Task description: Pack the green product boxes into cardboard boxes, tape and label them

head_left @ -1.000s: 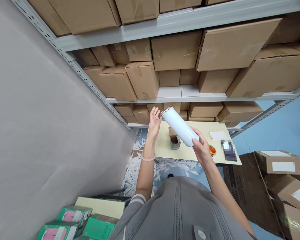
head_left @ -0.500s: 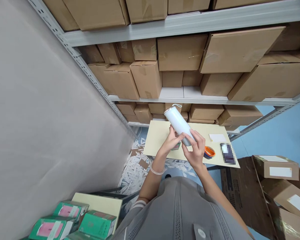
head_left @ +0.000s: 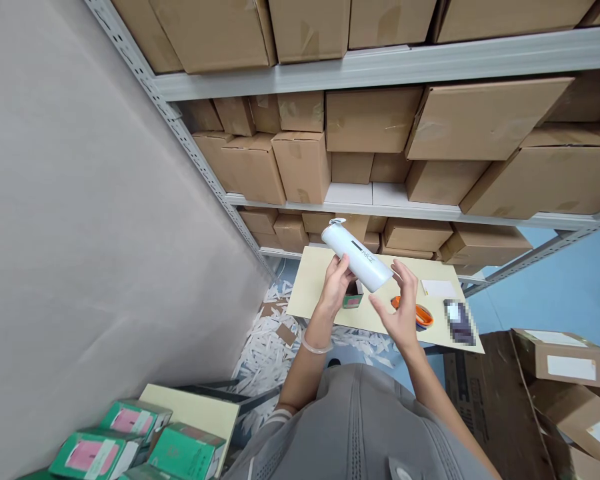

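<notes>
My left hand [head_left: 336,283] is closed round a pale blue cylindrical water bottle [head_left: 363,257], held tilted above the table [head_left: 310,280]. Its end with the strap loop points up and to the left, and dark lettering shows on its side. My right hand [head_left: 400,307] is open at the bottle's lower end, thumb and fingers spread, with a small gap or light touch that I cannot tell apart. Below the bottle stands a small open green box [head_left: 353,300], partly hidden by my left hand. Beside my right hand lies an orange ring-shaped thing [head_left: 423,316].
A white card [head_left: 437,288] and a blurred phone-like object [head_left: 459,321] lie at the table's right. Shelves [head_left: 300,208] of cardboard boxes rise behind. Green boxes [head_left: 185,450] sit lower left, cartons [head_left: 563,357] lower right. Paper strips [head_left: 265,347] litter the floor.
The bottle has turned, so its lettering now shows. My right hand has come off the bottle's lower part and opened. More of the green box is visible.
</notes>
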The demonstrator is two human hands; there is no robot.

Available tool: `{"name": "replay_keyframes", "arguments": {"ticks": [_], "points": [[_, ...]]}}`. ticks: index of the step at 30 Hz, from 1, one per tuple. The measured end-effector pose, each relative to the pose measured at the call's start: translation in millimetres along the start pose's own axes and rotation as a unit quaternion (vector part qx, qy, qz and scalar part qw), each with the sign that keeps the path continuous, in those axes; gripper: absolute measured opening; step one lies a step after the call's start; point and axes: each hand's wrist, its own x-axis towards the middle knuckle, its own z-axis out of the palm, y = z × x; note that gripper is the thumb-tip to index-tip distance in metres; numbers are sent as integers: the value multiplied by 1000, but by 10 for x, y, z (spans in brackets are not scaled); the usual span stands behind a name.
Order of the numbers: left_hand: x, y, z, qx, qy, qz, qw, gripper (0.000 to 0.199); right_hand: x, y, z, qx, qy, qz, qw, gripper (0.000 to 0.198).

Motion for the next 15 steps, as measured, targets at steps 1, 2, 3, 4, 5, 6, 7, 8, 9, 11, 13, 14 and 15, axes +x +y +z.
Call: {"name": "replay_keyframes", "arguments": {"ticks": [1, 2, 3, 4, 5, 6, 7, 8, 9, 11, 13, 14, 15], "points": [[7, -10, -10, -14, -2, -3, 1000, 47, 26, -7, -35, 56, 3, 48, 997, 69], [11, -18, -15, -27, -7, -5, 1000, 46, 49, -9, -66, 121, 1, 101, 987, 63], [11, -23, -17, -36, -15, -6, 999, 45, 70, -11, -94, 193, -10, 156, 969, 58], [6, -26, -16, -41, -23, -5, 999, 44, 88, -15, -115, 265, -32, 209, 941, 56], [-3, -26, -13, -41, -33, -3, 999, 44, 102, -25, -131, 333, -62, 256, 905, 57], [-16, -24, -10, -36, -44, -3, 998, 45, 111, -40, -142, 393, -98, 295, 865, 61], [-31, -19, -7, -28, -56, -5, 998, 45, 115, -59, -149, 442, -133, 326, 825, 66], [-47, -13, -5, -19, -69, -10, 997, 47, 113, -81, -152, 479, -163, 348, 789, 70], [-62, -4, -4, -10, -82, -17, 996, 48, 107, -102, -153, 504, -181, 363, 762, 70], [-80, 17, 0, 11, -105, -31, 994, 52, 83, -130, -147, 523, -184, 377, 742, 62], [-76, 36, 15, 38, -117, -38, 992, 54, 51, -129, -134, 511, -159, 367, 761, 51], [-65, 40, 28, 52, -118, -38, 991, 54, 36, -116, -125, 496, -143, 353, 780, 48], [-51, 40, 45, 63, -114, -33, 991, 53, 23, -96, -116, 476, -126, 335, 804, 47]]}}
